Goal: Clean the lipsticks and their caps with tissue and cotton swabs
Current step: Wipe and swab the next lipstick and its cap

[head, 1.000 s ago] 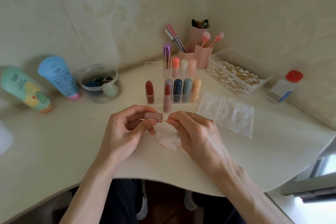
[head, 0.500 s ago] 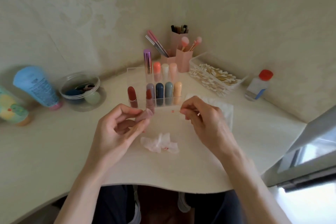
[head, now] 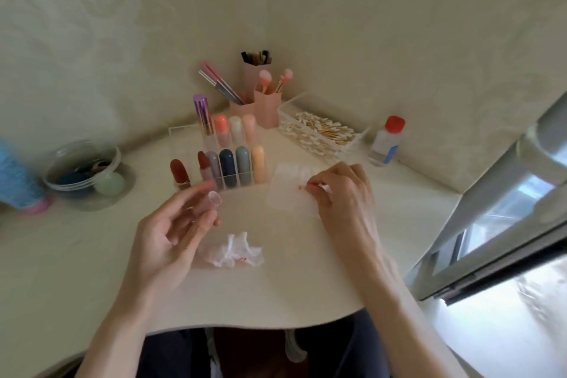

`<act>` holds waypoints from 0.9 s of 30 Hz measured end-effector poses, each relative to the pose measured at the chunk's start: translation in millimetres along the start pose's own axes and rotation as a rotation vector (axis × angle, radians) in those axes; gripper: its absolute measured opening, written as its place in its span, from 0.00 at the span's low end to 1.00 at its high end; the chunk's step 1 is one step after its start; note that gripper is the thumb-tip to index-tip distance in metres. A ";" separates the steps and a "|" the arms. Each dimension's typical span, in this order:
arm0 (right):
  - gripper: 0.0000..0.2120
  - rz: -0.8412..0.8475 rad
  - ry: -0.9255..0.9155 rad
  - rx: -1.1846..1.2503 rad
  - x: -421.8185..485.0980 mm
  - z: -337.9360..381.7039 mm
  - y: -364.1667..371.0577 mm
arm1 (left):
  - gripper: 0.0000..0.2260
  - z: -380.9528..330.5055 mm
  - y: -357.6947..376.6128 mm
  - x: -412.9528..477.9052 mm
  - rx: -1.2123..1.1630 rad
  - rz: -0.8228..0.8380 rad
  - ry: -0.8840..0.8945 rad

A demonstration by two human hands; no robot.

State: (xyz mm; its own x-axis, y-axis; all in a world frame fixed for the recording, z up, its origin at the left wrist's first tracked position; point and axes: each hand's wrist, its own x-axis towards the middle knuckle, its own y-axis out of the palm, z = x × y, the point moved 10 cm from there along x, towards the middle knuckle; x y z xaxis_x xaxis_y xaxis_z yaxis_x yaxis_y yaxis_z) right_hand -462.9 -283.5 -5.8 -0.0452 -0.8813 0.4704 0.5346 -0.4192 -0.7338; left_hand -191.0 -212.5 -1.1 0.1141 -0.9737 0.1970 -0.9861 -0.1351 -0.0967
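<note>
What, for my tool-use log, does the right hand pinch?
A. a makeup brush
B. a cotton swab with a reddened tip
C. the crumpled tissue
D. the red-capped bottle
B: the right hand pinches a thin cotton swab whose tip is red; the crumpled tissue lies apart on the table; the left hand holds a lipstick cap.

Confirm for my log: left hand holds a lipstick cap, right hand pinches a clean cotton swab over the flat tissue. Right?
Not clean: the head view shows the cotton swab has a red-stained tip. The left hand does hold the lipstick cap; the right hand pinches the swab over the flat tissue.
</note>
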 end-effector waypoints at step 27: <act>0.11 0.557 0.028 0.353 -18.8 127.6 68.0 | 0.08 10.4 -65.1 -14.4 -0.273 -0.273 0.042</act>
State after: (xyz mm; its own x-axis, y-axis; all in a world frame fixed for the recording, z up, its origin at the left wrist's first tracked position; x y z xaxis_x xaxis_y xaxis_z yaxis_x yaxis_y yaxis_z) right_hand -318.1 -267.6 -2.0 0.2982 -0.9532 0.0504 0.7288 0.1933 -0.6569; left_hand -127.2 -191.6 -7.8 0.3775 -0.8996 0.2195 -0.9166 -0.3293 0.2270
